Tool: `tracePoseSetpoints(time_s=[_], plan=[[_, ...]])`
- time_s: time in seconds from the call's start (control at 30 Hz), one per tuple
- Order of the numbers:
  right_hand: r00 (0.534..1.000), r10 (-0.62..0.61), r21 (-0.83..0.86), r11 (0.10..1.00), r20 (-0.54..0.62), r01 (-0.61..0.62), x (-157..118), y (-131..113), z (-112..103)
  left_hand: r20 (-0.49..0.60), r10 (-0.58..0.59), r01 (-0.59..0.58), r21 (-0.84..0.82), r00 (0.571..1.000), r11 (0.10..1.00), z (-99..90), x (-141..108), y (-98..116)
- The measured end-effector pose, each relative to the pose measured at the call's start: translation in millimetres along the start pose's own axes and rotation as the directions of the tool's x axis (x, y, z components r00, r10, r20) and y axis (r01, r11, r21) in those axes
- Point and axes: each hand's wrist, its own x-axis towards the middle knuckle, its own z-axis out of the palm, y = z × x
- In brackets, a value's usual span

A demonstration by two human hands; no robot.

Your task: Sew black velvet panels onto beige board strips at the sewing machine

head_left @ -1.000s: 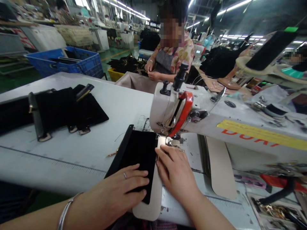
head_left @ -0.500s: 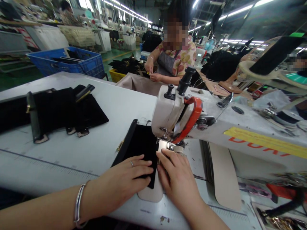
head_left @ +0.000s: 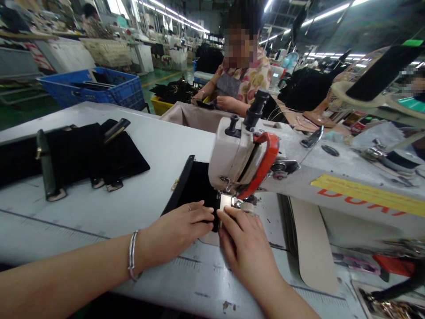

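Note:
A black fabric panel point(head_left: 197, 184) with a stiff dark strip along its left edge lies under the head of a white sewing machine point(head_left: 229, 150). Beneath it shows a beige panel point(head_left: 209, 236), its rounded lower end sticking out toward me. My left hand point(head_left: 181, 228) rests flat on the black panel, fingers stretched toward the seam edge. Just below the presser foot, my right hand point(head_left: 245, 239) lies with fingers extended on the beige edge right of the seam. The needle itself is too small to make out.
Black pieces with dark straps point(head_left: 79, 150) lie on the table at left. A stack of beige panels point(head_left: 314, 243) sits under the machine arm. Behind the table are a blue crate point(head_left: 96, 91) and a seated co-worker point(head_left: 242, 79). A thread cone point(head_left: 381, 75) stands at right.
The black and beige panels have slid away from me under the machine head. My left hand has moved forward with them; my right hand has hardly shifted. The co-worker's hands have moved lower.

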Motion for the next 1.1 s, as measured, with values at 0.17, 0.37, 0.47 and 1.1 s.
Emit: tracePoseSetpoints(time_s=[0.17,0.37,0.47,1.1], plan=[[1.000,-0.007,0.015,1.000,0.002,0.007,0,-1,0,-0.003,0.015,-0.016,-0.039,1.000,0.999,2.4,3,-12],[1.000,-0.030,-0.006,1.000,0.003,0.030,0,1,1,0.027,-0.017,0.017,-0.001,0.999,1.000,4.8,10,-25],[1.000,-0.029,-0.023,0.999,0.011,0.030,0,1,2,0.028,-0.001,0.001,0.024,1.000,1.000,4.1,16,-30],[0.998,0.034,-0.098,0.995,0.052,-0.029,9,1,6,-0.022,-0.141,0.141,-0.040,0.990,0.989,10.7,37,-50]])
